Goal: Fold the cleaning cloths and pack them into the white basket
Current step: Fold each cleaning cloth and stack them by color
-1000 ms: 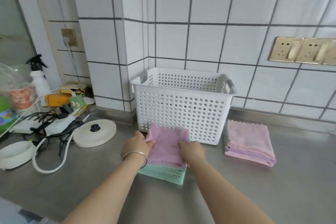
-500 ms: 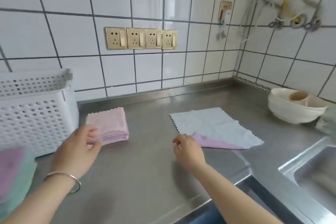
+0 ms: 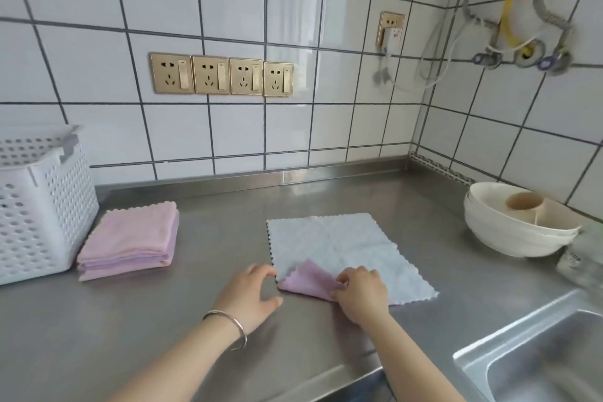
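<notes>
A pale blue cleaning cloth (image 3: pixel 339 245) lies spread flat on the steel counter, on top of a purple cloth (image 3: pixel 306 281) whose near-left corner shows. My right hand (image 3: pixel 362 294) pinches that purple corner. My left hand (image 3: pixel 251 297) hovers open just left of the cloths, fingers apart, holding nothing. A stack of folded pink and purple cloths (image 3: pixel 130 238) rests to the left, beside the white perforated basket (image 3: pixel 39 212) at the left edge. What is inside the basket is hidden.
Stacked white bowls (image 3: pixel 515 225) sit at the right by the tiled wall. A steel sink (image 3: pixel 541 365) opens at the near right. The counter's front edge (image 3: pixel 326 378) runs just below my arms. Wall sockets (image 3: pixel 222 75) and hoses hang above.
The view swung right from the basket and the pink-and-green stack. Both hands left that stack; my right hand now pinches the purple cloth's corner, my left has come close beside it.
</notes>
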### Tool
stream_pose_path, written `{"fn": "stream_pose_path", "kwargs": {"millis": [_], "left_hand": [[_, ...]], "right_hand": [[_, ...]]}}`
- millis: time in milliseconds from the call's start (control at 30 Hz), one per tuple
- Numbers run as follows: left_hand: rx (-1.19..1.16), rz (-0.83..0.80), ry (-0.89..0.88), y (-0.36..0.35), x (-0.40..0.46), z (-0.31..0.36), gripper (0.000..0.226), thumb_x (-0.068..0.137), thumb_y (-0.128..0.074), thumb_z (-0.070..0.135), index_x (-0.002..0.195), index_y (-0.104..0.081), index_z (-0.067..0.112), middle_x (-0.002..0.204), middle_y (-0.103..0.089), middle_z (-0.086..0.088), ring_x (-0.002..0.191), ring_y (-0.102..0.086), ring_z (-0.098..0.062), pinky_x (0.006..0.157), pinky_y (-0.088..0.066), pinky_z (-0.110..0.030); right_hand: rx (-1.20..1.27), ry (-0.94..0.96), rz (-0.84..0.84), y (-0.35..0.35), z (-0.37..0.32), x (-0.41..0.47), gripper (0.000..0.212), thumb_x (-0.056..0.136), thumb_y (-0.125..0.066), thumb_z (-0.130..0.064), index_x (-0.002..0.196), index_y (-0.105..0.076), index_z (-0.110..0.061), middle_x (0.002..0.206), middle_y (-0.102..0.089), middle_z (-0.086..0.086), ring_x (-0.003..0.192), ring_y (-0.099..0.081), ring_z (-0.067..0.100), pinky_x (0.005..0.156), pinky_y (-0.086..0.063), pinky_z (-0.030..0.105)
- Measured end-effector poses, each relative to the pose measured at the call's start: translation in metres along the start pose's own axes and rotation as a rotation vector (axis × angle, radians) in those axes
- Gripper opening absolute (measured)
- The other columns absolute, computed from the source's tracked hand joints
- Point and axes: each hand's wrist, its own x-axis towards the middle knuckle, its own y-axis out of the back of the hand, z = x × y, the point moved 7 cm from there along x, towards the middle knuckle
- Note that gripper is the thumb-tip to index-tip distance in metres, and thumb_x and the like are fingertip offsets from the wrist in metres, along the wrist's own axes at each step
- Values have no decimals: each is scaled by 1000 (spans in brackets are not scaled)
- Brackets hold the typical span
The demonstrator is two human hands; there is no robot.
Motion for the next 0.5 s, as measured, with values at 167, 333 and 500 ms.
{"fn": "stream_pose_path", "kwargs": {"millis": [167,333,500], "left_hand": [[300,60,-331,-15,7,36,87,41,-74,50,122,-44,41,115,-60,20,106,-56,-5,84,-54,-23],[259,-45,-325,-17,13,39,56,70,-68,23,124,-55,34,122,-63,14,114,-59,-5,100,-38,-18],[229,-30,-397,-7,-7,22,46,58,-68,17,98,-72,40,110,-67,25,99,-62,10,87,-42,-5]], "right_hand": [[9,507,245,-2,-27,-25,22,53,-75,-17,65,-60,-28,71,-61,-14,70,-59,15,59,-32,18],[-15,577,166,-5,-23,-39,31,52,-60,-21,72,-40,-31,60,-56,-18,55,-56,3,42,-26,14],[-41,323,124,4,22,-28,57,73,-44,5,120,-57,-24,124,-60,-10,116,-56,15,80,-49,25]]}}
